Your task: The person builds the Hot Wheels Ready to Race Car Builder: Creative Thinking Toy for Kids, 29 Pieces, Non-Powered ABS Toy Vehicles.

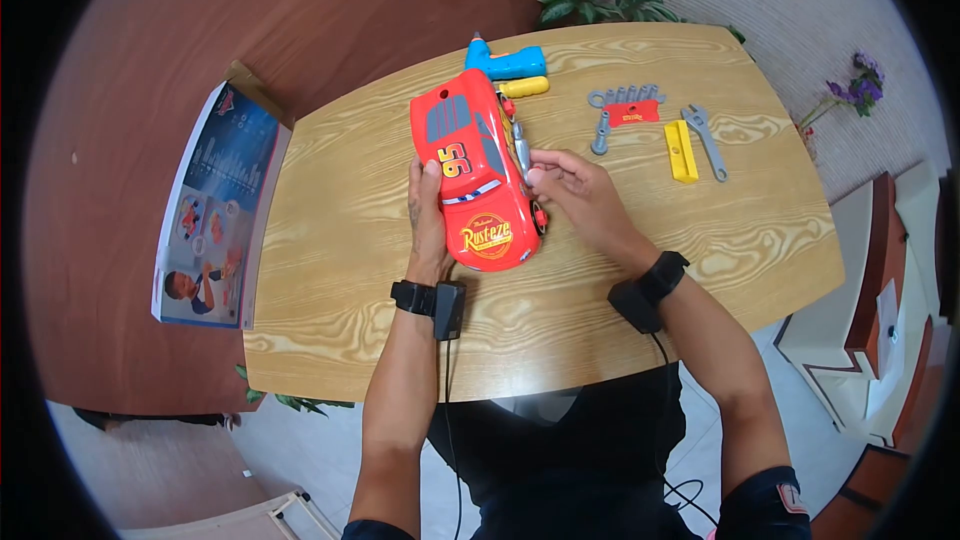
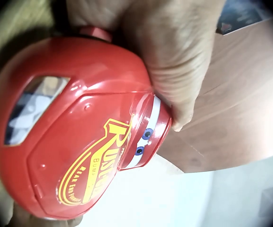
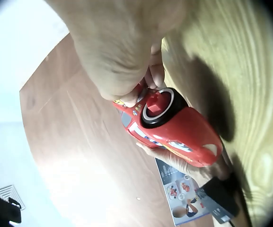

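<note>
A red toy car [image 1: 487, 155] with yellow lettering on its hood is held over the tabletop in the head view, its front toward the person. My left hand [image 1: 428, 220] grips its left side, thumb up near the windshield. At the opposite flank, my right hand [image 1: 580, 195] pinches the lower end of a silver-grey side pipe [image 1: 521, 145] between thumb and fingers. In the right wrist view, those fingertips are just behind the black front wheel [image 3: 161, 108] with its red hub; they hide part of the pipe.
Beyond the car lie a blue toy drill [image 1: 510, 62] and a yellow handle [image 1: 525, 87]. To the right are a red holder [image 1: 634, 113] with grey bolts, a loose grey bolt [image 1: 601, 133], a yellow block [image 1: 682, 151] and a grey wrench [image 1: 708, 144]. A toy box [image 1: 215, 210] stands left.
</note>
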The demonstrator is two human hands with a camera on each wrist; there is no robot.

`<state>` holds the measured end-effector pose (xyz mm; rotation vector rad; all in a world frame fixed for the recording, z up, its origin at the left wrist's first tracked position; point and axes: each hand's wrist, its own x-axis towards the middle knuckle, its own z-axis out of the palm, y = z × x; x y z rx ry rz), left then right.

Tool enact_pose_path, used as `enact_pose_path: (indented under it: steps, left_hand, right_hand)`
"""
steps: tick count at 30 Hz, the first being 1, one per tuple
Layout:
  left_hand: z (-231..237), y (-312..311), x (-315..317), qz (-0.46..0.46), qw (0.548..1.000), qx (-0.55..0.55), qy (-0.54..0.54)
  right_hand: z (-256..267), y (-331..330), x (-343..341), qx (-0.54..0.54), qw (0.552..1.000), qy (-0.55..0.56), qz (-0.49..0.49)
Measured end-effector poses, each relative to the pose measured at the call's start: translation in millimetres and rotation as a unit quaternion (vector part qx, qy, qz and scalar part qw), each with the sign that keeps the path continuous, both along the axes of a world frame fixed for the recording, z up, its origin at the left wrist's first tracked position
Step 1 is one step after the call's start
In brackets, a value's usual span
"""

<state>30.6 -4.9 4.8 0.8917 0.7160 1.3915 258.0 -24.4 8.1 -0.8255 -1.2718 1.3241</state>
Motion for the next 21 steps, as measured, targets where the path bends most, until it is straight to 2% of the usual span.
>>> enact_pose_path:
  steps: [3, 8, 11, 14, 17, 21]
  left_hand:
    - [1, -1, 0, 0.007, 1.0, -0.001, -0.003]
    - [3, -7, 5, 0.051, 0.995, 0.075, 0.034]
    - [2, -9, 7, 0.071, 0.989, 0.106, 0.08]
    - [0, -9, 8, 0.086, 0.985, 0.112, 0.099]
    - [2, -12, 8, 0.067, 0.987, 0.113, 0.091]
    - [0, -11, 7, 0.053, 0.989, 0.111, 0.077]
  right_hand:
    - [3, 1, 8, -0.017, 0.999, -0.027, 0.023]
    - [2, 4, 12, -0.023, 0.999, -0.038, 0.015]
    - [-4, 7, 8, -0.014, 1.0, 0.0, -0.003]
    - [-4, 5, 7, -0.026, 0.999, -0.027, -0.026]
    - [5, 2, 7, -0.051, 0.994, -0.087, -0.031]
    - [18, -4, 8, -0.018, 0.997, -0.05, -0.048]
